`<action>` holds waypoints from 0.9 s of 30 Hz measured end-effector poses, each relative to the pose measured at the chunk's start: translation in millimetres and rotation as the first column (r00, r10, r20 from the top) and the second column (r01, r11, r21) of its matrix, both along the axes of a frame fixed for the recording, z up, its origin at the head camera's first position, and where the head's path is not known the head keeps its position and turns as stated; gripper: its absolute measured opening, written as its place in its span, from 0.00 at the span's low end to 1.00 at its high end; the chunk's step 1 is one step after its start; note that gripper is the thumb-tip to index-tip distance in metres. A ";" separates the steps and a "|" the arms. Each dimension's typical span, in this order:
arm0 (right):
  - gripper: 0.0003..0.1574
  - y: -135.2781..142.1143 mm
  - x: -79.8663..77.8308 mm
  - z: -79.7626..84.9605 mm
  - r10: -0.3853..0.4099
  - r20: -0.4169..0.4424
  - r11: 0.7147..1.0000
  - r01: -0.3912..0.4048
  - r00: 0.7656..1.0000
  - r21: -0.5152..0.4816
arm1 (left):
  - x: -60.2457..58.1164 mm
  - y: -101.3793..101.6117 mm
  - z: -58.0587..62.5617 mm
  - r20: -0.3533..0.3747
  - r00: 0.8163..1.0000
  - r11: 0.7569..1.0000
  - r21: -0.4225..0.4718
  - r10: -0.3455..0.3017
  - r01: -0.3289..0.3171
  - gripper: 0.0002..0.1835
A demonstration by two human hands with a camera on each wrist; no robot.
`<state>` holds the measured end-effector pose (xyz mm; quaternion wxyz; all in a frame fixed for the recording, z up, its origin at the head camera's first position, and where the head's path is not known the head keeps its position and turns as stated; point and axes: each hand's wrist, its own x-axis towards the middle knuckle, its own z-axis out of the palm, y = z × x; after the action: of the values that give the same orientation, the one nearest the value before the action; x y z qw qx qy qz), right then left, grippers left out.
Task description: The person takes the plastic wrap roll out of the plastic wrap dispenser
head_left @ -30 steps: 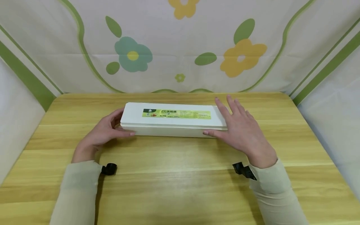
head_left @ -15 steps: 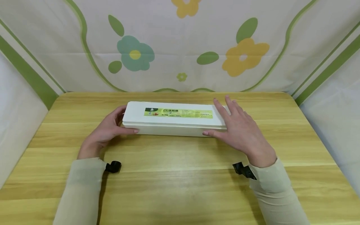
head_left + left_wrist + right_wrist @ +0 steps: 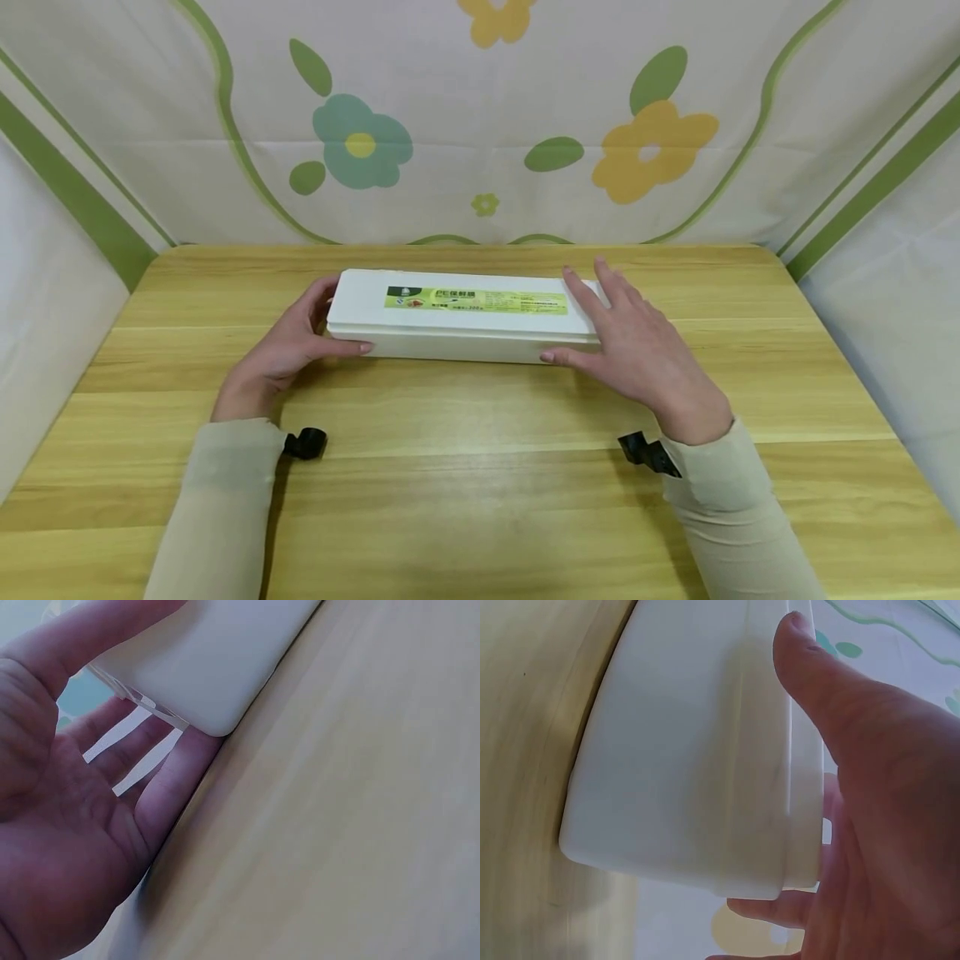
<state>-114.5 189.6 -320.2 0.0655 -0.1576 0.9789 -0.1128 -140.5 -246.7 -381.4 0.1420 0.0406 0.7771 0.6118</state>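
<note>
In the head view a long white cling film box (image 3: 450,344) with a lid lies on the table, a green and yellow label (image 3: 476,301) on its top. My left hand (image 3: 281,346) grips its left end, the thumb along the front wall and the fingers round behind. In the left wrist view, fingers (image 3: 176,780) reach the end of the box near the tabletop. My right hand (image 3: 648,358) lies over the right end with fingers spread and fairly straight. Its thumb is at the lid's front edge, as the right wrist view shows the thumb (image 3: 810,664) beside the rim.
The wooden table (image 3: 465,500) extends in front of the box and to both sides. A pale cloth (image 3: 480,108) with printed flowers hangs behind the table's far edge. Black wrist cameras (image 3: 306,443) sit at the sleeve cuffs.
The left hand has shifted slightly right along the box's end. The right hand has edged left over the lid. The head view has shifted a little; the box stays at nearly the same spot.
</note>
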 end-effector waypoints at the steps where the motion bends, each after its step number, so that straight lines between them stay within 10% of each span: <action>1: 0.70 0.0 -0.2 -0.4 0.003 -0.003 1.000 -0.003 1.000 0.000 | -0.2 0.0 -0.2 -0.001 1.000 1.000 0.001 0.001 -0.001 0.57; 13: 0.68 -18.2 -5.8 -3.4 0.034 -0.076 0.999 -0.032 0.997 0.021 | -1.3 1.6 -0.5 0.009 1.000 1.000 -0.002 -0.011 0.011 0.56; 27: 0.67 -103.8 -20.4 -8.9 0.160 -0.160 0.983 -0.143 0.974 0.111 | -0.8 5.1 -4.1 0.005 1.000 1.000 -0.014 -0.009 0.009 0.56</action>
<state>-134.8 85.8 -329.1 -0.0013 -0.2375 0.9703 -0.0453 -141.4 -241.6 -385.5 0.1473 0.0415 0.7810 0.6055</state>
